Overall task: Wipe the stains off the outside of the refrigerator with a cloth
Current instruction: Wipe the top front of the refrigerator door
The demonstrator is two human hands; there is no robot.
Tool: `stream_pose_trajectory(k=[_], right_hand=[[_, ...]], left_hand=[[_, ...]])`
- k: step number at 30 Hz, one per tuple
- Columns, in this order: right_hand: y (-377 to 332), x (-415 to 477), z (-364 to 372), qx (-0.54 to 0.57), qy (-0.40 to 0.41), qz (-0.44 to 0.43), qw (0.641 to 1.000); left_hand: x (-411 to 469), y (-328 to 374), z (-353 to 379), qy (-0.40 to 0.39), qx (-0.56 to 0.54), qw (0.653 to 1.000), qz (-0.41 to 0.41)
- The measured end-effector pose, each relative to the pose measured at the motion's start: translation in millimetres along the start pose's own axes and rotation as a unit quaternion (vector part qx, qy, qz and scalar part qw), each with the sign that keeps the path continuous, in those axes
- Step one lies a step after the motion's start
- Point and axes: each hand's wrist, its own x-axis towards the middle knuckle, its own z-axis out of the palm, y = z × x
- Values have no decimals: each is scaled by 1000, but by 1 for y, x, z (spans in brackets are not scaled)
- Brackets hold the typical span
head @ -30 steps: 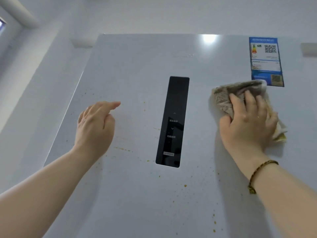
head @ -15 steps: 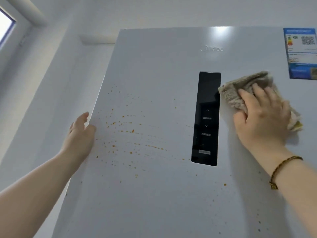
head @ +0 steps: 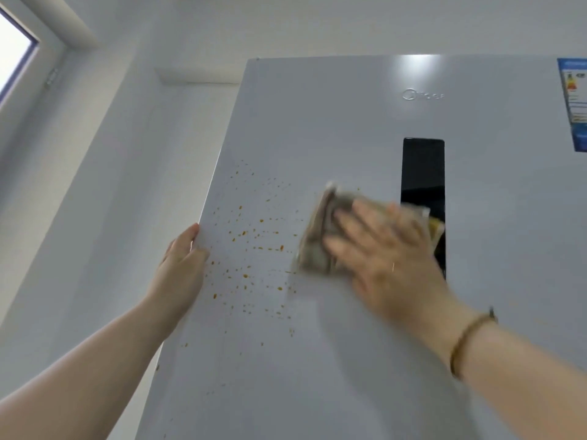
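Head camera, looking up at the front of a tall pale grey refrigerator (head: 365, 360) that fills the right and centre of the frame.

The right hand (head: 390, 249) lies flat against the door with fingers spread, pressing a crumpled beige cloth (head: 317, 236) onto the surface. Hand and cloth are blurred. The cloth sits mid-door, its right end overlapping the lower part of a tall black control panel (head: 423, 182) set into the door. A thin brown bracelet (head: 467, 341) circles the right wrist.

Orange-brown stains (head: 251, 249) speckle the door just left of the cloth, scattered from above the hand's height down toward the lower door, thinning out lower down. The cloth's left edge touches the near side of this speckled patch.

The left hand (head: 182, 268) grips the refrigerator's left edge, thumb on the front face and fingers wrapped behind, out of sight.

A faint logo (head: 422, 96) sits above the panel. A blue energy label (head: 576, 103) is cut off at the right border.

Left of the door's edge is a bare white wall (head: 111, 185), with a window (head: 12, 55) in the upper left corner. The door above the stains and below both forearms is unobstructed.
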Motion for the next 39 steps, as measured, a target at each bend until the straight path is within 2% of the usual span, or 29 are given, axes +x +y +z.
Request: stream_pose_trajectory(k=[3,5,7,10,12,14,15,17,19,21,23,25,27,29,31,35,37,39], right_hand=[[30,39,3,-4,-60,153,986],[21,43,5,13,-70,202,977],[-8,31,3,13,-69,160,985],[-53,0,-4,72,-72,16,995],[-56,-3,-6,109,-85,-63,988],[-39,13,0,96,-79,-79,989],[-29,25,4,72,-76,-52,993],[-14,51,9,45,-95,60,993],[-21,64,8,55,-124,165,977],[-43,63,10,51,-130,195,971],[-68,51,11,55,-121,146,980],[-87,36,10,72,-114,56,989],[-84,32,9,90,-111,-24,989],[-69,41,11,86,-114,-54,988],[-48,59,13,60,-120,1,991],[-32,101,13,83,-156,216,960],[-42,114,16,88,-163,249,951],[-61,119,21,109,-147,212,960]], left_hand=[[0,-3,1,1,-17,1000,-3],[-1,-4,2,1,-34,999,-9],[-2,-6,2,-1,-46,999,-8],[-2,-6,0,-11,-61,998,-11],[-1,-5,-3,-15,-73,997,-17],[0,-3,-5,-16,-81,996,-20],[0,-4,-7,-19,-85,996,-22],[1,-6,-9,-23,-93,995,-32],[1,-11,-12,-22,-102,993,-50],[-4,-18,-16,-15,-97,993,-68],[-9,-24,-21,-19,-83,994,-69],[-13,-29,-27,-31,-81,993,-74],[-13,-32,-32,-43,-73,993,-77],[-12,-35,-38,-52,-74,993,-81],[-12,-35,-40,-66,-85,991,-82],[-14,-39,-44,-96,-81,987,-101],[-16,-45,-46,-108,-80,983,-121],[-17,-51,-48,-103,-88,982,-128]])
